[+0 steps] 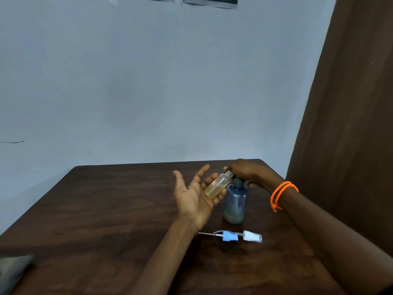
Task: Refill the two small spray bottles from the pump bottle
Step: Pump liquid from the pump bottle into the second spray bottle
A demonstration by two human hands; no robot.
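While the left hand (pixel 192 195) lies palm-up, its fingers pinching a small clear plastic spray bottle (pixel 217 185) part-filled with amber liquid, the right hand (pixel 244 170) presses down on the head of the blue translucent pump bottle (pixel 235 201), which stands toward the far right corner of the dark wooden desk (pixel 106 220). Two removed spray heads, blue (pixel 228 236) and white (pixel 252 236), lie nearer the front edge. Filling looks under way; a second small bottle is not visible.
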